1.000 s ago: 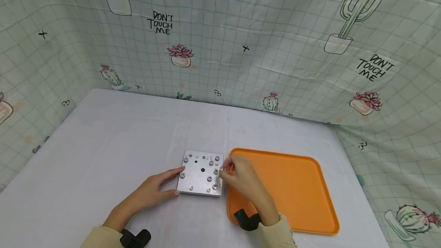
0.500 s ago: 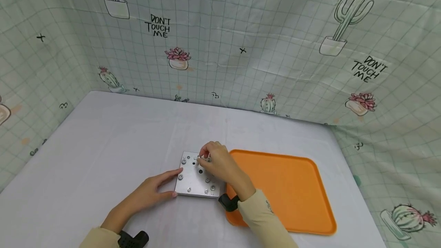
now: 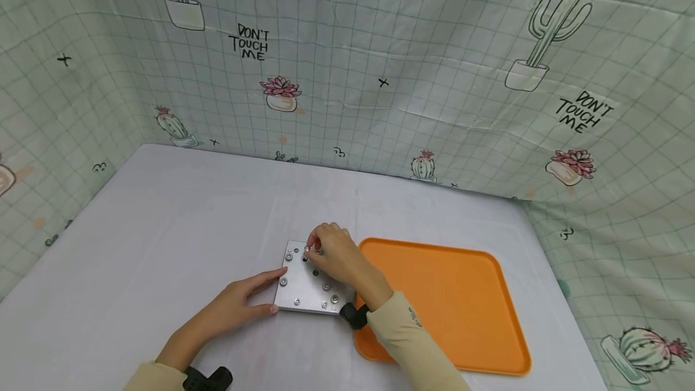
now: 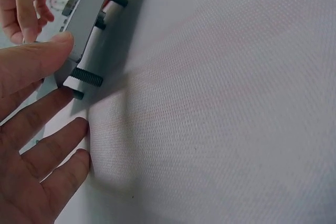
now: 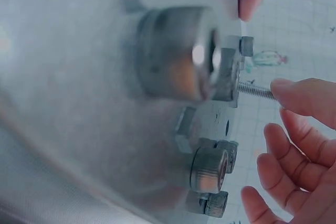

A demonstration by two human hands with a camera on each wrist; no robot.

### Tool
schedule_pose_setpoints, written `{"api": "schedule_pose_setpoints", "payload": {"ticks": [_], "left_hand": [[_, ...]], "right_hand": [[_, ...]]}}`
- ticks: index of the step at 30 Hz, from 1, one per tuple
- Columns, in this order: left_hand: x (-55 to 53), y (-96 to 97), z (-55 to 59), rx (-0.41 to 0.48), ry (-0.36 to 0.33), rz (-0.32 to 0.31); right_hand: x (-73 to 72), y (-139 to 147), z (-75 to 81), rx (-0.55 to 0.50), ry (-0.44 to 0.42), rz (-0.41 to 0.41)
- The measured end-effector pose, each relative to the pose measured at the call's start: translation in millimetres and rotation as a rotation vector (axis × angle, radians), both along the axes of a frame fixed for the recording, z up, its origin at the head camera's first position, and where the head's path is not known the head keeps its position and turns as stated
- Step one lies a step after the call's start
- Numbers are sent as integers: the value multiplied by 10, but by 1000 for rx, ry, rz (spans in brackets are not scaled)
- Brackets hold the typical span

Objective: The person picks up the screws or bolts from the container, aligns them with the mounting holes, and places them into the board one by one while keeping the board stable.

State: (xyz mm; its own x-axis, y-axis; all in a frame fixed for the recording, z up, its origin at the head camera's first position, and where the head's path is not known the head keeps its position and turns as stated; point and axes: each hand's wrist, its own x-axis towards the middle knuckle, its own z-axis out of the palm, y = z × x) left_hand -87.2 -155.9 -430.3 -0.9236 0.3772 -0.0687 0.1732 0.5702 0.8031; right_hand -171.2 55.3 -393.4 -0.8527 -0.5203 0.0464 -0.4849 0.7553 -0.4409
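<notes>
A silver metal plate [image 3: 304, 291] with holes and several socket-head screws lies on the white table. My left hand [image 3: 241, 301] touches its left edge, index finger and thumb spread and fairly straight. Screw shanks [image 4: 88, 76] stick out beneath the plate in the left wrist view. Over the plate's upper left part, my right hand [image 3: 339, 255] pinches a threaded screw [image 5: 256, 91] between thumb and index finger, other fingers loosely bent. From the right wrist camera, a seated screw head [image 5: 178, 53] looms large; whether the pinched screw's tip sits in a hole cannot be told.
An orange tray [image 3: 450, 312] stands right of the plate, its left rim close beside it. The right forearm crosses over the tray's left side. A patterned cloth [image 3: 326, 77] hangs behind and beside the table [image 3: 179, 216].
My right hand has carried the screw from the plate's right edge to its upper left part, shifting slightly left in the last half second. The left hand has stayed at the plate's left edge.
</notes>
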Motion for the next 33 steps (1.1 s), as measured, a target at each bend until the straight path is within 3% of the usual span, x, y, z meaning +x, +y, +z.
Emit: {"api": "schedule_pose_setpoints", "payload": {"ticks": [16,23,29,33], "left_hand": [[-2,-46,-25,-16,28,-18],[10,-32,-16,-2,29,-28],[22,-21,-16,-10,34,-31],[22,-24,-17,3,31,-38]], "right_hand": [[-44,-43,-13,4,39,43],[-48,-78,-3,115,-4,107],[-46,-116,-11,249,23,169],[-34,-134,-8,235,25,155]]}}
